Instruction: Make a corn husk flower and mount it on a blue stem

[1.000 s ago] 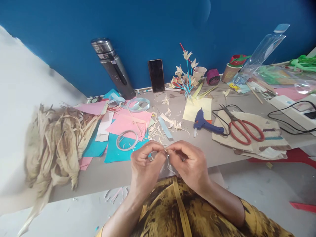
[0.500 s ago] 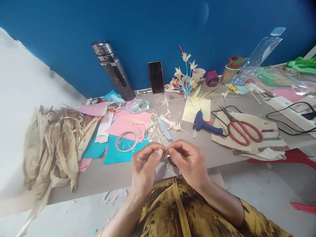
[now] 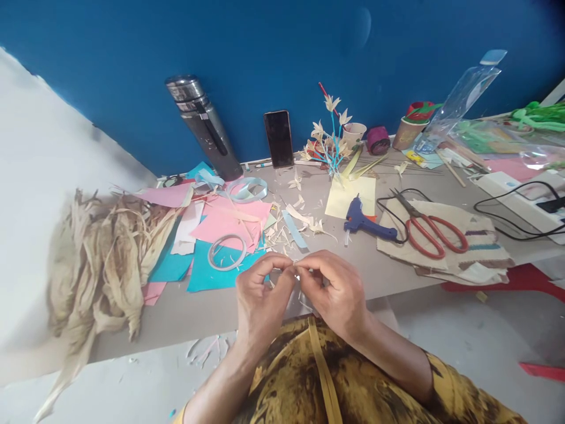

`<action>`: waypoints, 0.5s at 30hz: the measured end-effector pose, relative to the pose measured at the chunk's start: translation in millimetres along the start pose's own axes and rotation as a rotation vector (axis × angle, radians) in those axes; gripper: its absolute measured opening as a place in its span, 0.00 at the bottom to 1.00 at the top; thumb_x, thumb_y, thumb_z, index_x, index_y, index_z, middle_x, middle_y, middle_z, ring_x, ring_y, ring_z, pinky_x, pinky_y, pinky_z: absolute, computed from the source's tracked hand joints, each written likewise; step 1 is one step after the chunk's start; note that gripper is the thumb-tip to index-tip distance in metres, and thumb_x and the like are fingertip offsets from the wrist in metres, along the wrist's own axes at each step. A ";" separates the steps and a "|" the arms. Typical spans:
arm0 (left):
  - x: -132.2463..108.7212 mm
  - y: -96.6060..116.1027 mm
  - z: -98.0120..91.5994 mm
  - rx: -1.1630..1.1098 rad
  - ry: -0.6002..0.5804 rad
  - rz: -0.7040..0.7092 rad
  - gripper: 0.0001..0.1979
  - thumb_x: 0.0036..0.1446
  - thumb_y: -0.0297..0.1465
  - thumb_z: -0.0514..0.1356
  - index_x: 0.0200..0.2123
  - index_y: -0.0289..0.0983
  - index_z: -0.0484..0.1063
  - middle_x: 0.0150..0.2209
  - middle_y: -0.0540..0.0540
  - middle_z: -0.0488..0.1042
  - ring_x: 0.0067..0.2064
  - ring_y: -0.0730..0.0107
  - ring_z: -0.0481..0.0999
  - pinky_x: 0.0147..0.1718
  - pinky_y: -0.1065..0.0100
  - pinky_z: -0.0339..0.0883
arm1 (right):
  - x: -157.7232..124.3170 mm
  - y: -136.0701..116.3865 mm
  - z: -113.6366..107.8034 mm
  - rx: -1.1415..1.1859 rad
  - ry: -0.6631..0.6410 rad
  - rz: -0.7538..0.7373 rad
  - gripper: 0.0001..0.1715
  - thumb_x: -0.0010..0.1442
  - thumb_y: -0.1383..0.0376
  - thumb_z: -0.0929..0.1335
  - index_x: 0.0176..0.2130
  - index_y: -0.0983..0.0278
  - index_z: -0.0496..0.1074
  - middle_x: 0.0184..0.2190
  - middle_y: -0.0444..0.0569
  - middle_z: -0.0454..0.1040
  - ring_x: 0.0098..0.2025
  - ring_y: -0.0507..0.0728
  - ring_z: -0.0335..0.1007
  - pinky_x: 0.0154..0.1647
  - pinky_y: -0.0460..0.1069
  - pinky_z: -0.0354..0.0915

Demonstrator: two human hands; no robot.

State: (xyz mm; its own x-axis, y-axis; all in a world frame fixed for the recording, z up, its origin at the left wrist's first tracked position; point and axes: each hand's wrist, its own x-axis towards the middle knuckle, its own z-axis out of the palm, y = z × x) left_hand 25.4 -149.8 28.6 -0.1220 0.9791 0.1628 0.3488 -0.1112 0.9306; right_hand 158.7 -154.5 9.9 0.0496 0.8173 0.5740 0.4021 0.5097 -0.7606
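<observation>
My left hand (image 3: 260,294) and my right hand (image 3: 333,288) meet at the near edge of the grey table (image 3: 194,312), fingertips pinched together on a tiny pale piece (image 3: 296,270) that I cannot make out. Both hands are closed in a pinch. Just beyond them lie husk scraps (image 3: 282,235), a roll of tape (image 3: 227,251) on blue and pink paper sheets (image 3: 220,224), and a light blue strip (image 3: 294,228).
A heap of dried corn husks (image 3: 101,259) fills the left. A blue glue gun (image 3: 364,221) and red scissors (image 3: 430,232) lie to the right. At the back stand a steel flask (image 3: 203,126), a phone (image 3: 279,138) and a husk-flower stem (image 3: 331,135).
My fingertips parted slightly half a second ago and have closed together again on the small piece. The rest of the table is unchanged.
</observation>
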 end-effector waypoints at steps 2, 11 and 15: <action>1.1 1.1 0.3 -0.031 0.003 -0.016 0.06 0.48 0.25 0.62 0.21 0.39 0.73 0.25 0.52 0.74 0.32 0.70 0.72 0.33 0.71 0.64 | 0.6 -1.7 -0.7 0.042 -0.012 0.052 0.09 0.60 0.73 0.66 0.31 0.63 0.75 0.25 0.45 0.76 0.25 0.50 0.66 0.28 0.46 0.63; 8.9 -8.5 6.0 -0.497 -0.170 -0.305 0.05 0.48 0.28 0.63 0.22 0.37 0.76 0.24 0.49 0.74 0.30 0.70 0.70 0.34 0.68 0.64 | 0.8 5.5 -0.6 0.636 -0.046 0.717 0.08 0.58 0.63 0.69 0.28 0.64 0.73 0.19 0.41 0.69 0.19 0.47 0.53 0.20 0.43 0.53; 11.1 -10.3 6.5 -0.473 -0.143 -0.295 0.05 0.50 0.28 0.64 0.23 0.36 0.76 0.25 0.49 0.74 0.30 0.70 0.70 0.34 0.68 0.63 | 2.5 14.7 0.3 0.685 -0.054 0.757 0.11 0.59 0.60 0.71 0.28 0.64 0.73 0.18 0.39 0.64 0.18 0.46 0.47 0.18 0.43 0.46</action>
State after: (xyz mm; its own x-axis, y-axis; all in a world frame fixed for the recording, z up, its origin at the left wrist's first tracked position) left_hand 26.5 -136.7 18.7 -0.0124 0.9899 -0.1413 -0.1387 0.1382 0.9806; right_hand 164.4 -144.9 0.1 0.0253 0.9911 -0.1310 -0.3274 -0.1156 -0.9378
